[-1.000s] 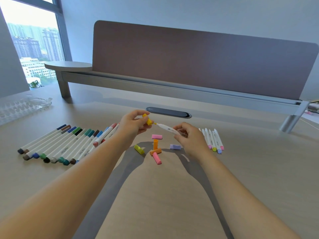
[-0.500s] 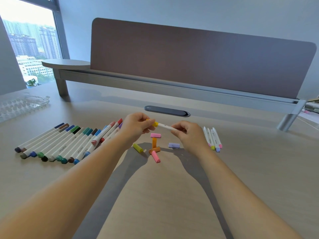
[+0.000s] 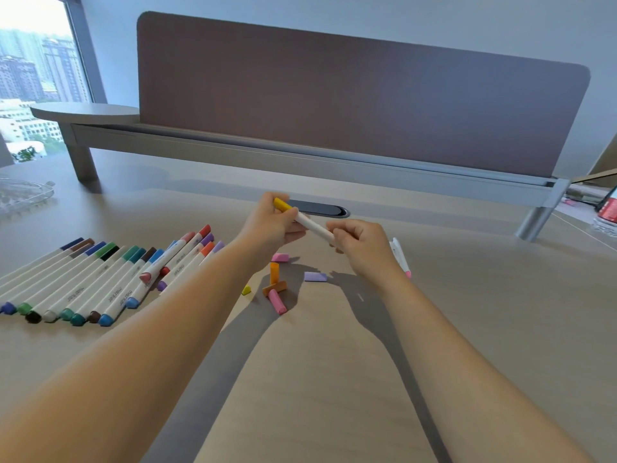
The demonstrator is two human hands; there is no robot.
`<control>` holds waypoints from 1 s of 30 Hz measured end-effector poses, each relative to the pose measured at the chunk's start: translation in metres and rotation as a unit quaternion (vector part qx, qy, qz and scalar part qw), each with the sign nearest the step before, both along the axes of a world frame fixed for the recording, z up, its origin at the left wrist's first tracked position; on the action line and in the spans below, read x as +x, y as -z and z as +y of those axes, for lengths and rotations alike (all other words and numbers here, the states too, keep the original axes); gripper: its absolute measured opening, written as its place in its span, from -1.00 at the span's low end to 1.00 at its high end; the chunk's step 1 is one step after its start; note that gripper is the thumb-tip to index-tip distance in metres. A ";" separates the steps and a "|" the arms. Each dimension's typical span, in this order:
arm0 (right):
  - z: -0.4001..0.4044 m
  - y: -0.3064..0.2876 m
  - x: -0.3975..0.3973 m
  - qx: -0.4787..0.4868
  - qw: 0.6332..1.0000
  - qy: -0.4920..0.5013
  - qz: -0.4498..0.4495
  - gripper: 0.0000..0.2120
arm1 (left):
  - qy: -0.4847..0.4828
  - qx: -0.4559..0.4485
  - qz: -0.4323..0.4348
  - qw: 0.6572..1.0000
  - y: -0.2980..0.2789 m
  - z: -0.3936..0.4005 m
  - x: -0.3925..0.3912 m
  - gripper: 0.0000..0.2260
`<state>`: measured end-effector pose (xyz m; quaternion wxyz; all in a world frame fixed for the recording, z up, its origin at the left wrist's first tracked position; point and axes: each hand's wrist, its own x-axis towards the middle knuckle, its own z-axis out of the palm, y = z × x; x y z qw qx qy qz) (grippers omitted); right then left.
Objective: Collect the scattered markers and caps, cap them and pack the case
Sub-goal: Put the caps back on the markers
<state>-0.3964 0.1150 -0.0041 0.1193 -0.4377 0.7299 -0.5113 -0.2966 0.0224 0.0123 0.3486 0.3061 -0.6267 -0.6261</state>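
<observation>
Between both hands, raised above the desk, is a white marker (image 3: 314,224) with a yellow cap (image 3: 282,204) on its far end. My left hand (image 3: 268,225) grips the capped end; my right hand (image 3: 362,247) grips the near end. Below them lie several loose caps: pink (image 3: 279,257), orange (image 3: 274,273), lilac (image 3: 315,276), a second orange (image 3: 274,288), yellow (image 3: 246,290) and a second pink (image 3: 277,301). A row of capped markers (image 3: 100,282) lies at the left. Uncapped markers (image 3: 400,257) peek out behind my right hand. The clear case (image 3: 23,193) sits at the far left.
A desk divider panel (image 3: 350,105) on a grey rail closes off the back. A dark cable grommet (image 3: 322,208) is set in the desk just behind my hands. A red can (image 3: 609,208) and clutter stand at the far right edge.
The yellow cap went from held apart in my left hand to seated on the marker tip. Both hands then lifted the marker higher, away from the desk.
</observation>
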 end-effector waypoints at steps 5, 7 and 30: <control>0.004 0.008 -0.039 0.049 0.990 0.126 0.050 -0.75 | -0.031 -0.009 -0.045 0.998 0.005 -0.014 -0.016 -0.67; 0.001 0.015 -0.050 0.105 0.980 0.144 0.083 -0.73 | -0.036 -0.053 -0.076 0.995 0.011 -0.019 -0.022 -0.71; -0.031 0.021 -0.001 0.138 0.978 0.074 0.136 -0.74 | -0.072 -0.246 -0.354 0.899 0.036 -0.055 0.050 -0.67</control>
